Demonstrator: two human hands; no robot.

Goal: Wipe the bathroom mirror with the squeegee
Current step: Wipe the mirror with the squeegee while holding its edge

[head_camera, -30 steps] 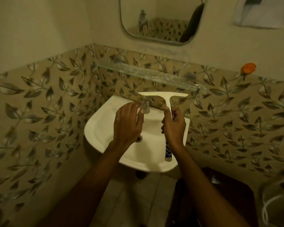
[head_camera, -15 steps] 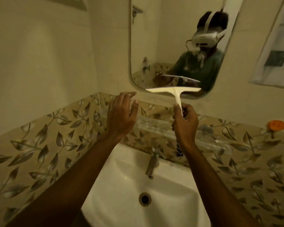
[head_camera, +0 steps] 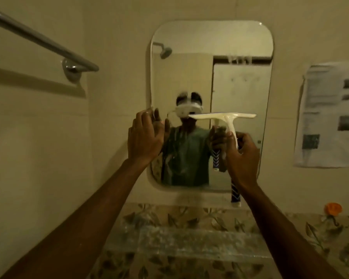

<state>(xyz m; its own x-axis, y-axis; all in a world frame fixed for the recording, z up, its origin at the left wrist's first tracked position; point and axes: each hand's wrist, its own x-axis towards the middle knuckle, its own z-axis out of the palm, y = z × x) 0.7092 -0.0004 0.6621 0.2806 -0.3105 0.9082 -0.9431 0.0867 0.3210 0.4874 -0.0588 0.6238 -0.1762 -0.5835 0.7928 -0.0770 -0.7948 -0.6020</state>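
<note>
Right hand point(head_camera: 242, 156) wrapped round the light, stiff squeegee point(head_camera: 228, 125) handle mid-frame; left hand point(head_camera: 144, 137) spread by the fragile mirror point(head_camera: 210, 57).

The mirror point(head_camera: 210, 77) is an upright rectangle with rounded corners and a pale rim, fixed to the far wall. The squeegee point(head_camera: 228, 125) stands upright before its lower right part: a cream blade, level at the top, a cream neck, and a blue-and-white patterned handle ending below the mirror's bottom edge.
</note>
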